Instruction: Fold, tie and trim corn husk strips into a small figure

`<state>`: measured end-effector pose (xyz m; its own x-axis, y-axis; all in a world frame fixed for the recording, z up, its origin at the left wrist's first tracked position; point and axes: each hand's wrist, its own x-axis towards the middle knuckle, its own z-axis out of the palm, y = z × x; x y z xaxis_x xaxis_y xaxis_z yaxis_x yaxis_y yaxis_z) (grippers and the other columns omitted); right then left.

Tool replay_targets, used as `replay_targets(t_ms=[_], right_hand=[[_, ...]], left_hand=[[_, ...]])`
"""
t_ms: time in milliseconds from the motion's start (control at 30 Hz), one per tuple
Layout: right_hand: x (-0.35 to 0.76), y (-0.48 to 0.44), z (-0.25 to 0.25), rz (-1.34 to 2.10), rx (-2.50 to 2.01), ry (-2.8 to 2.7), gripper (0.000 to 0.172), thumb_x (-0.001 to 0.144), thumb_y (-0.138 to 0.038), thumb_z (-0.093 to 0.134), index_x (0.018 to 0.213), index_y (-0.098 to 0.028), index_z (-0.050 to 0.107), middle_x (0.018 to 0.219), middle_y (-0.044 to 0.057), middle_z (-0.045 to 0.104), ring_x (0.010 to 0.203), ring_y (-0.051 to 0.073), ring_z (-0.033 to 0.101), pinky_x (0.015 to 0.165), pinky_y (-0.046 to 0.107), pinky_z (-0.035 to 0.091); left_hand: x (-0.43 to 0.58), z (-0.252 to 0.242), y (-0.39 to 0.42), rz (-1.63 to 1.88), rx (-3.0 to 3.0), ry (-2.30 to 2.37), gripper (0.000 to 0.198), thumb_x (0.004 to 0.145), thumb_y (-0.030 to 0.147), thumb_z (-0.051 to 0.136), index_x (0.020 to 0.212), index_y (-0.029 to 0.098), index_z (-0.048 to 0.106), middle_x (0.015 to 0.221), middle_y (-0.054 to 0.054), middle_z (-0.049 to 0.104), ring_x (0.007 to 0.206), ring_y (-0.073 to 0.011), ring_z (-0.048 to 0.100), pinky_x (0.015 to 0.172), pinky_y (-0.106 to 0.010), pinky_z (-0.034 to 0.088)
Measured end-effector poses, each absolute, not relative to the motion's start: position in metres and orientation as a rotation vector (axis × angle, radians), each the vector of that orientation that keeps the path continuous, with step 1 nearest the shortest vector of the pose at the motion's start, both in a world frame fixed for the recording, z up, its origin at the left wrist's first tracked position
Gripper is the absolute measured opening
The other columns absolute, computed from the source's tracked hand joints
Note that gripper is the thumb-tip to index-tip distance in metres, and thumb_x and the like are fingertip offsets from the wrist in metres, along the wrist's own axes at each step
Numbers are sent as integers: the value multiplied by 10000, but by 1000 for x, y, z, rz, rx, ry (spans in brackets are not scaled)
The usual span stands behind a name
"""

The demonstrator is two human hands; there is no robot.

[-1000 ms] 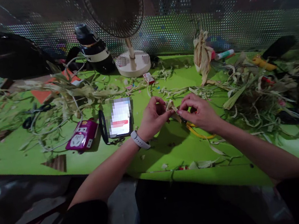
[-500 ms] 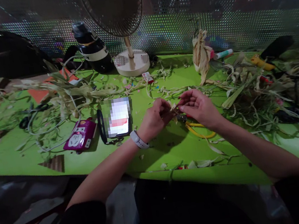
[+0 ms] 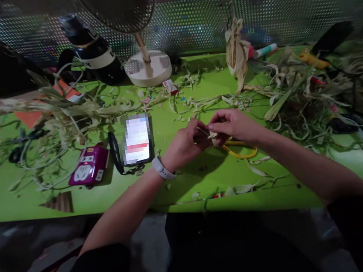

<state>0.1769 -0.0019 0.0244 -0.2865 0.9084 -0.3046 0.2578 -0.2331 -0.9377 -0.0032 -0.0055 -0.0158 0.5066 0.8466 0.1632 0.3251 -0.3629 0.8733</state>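
Observation:
My left hand point(image 3: 185, 143) and my right hand point(image 3: 232, 124) meet over the green table point(image 3: 189, 183), both with fingers pinched on a small piece of dried corn husk point(image 3: 211, 134) between them. A white watch sits on my left wrist. Under my right hand lie yellow-handled scissors point(image 3: 239, 150). A phone point(image 3: 136, 139) on a stand is lit just left of my left hand.
A purple power strip point(image 3: 87, 165) lies left of the phone. A desk fan base point(image 3: 147, 67), a dark bottle point(image 3: 92, 53) and a husk bundle point(image 3: 235, 54) stand at the back by a perforated screen. Loose husk strips and cables cover the left and right of the table.
Both hands have drawn closer together and turned the husk piece; the right hand's fingers now overlap the left's. The view has shifted down and slightly left.

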Motion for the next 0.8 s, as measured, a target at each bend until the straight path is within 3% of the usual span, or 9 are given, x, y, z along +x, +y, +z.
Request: replay_targets(t_ms=[167, 367, 633, 800], right_hand=[[182, 3, 20, 1451, -1314, -1630, 196, 728, -314, 689, 667, -159, 587, 538, -49, 520, 473, 64, 452, 472, 210, 371], [180, 5, 14, 1258, -1200, -1688, 300, 738, -447, 679, 708, -173, 561, 631, -30, 530, 580, 97, 443, 563, 254, 370], [179, 10, 5, 1118, -1258, -1702, 264, 807, -431, 642, 737, -192, 553, 665, -21, 524, 625, 123, 447, 608, 271, 353], [177, 8, 12, 1152, -1192, -1672, 371, 766, -542, 663, 714, -195, 542, 654, -25, 521, 621, 119, 449, 597, 263, 370]], left_hand=[[-4, -17, -4, 759, 1847, 865, 282, 749, 227, 700, 973, 159, 544, 799, -24, 701, 708, -119, 660, 650, -219, 501], [-4, -11, 0, 587, 1654, 592, 202, 824, 303, 631, 907, 122, 670, 883, -60, 701, 794, -137, 638, 767, -271, 511], [-2, 0, -7, 513, 1735, 563, 213, 832, 368, 633, 864, 165, 692, 791, -27, 655, 744, -136, 597, 713, -239, 480], [-1, 1, -11, 485, 1526, 566, 213, 799, 364, 675, 900, 181, 716, 841, -44, 688, 755, -144, 613, 719, -263, 500]])
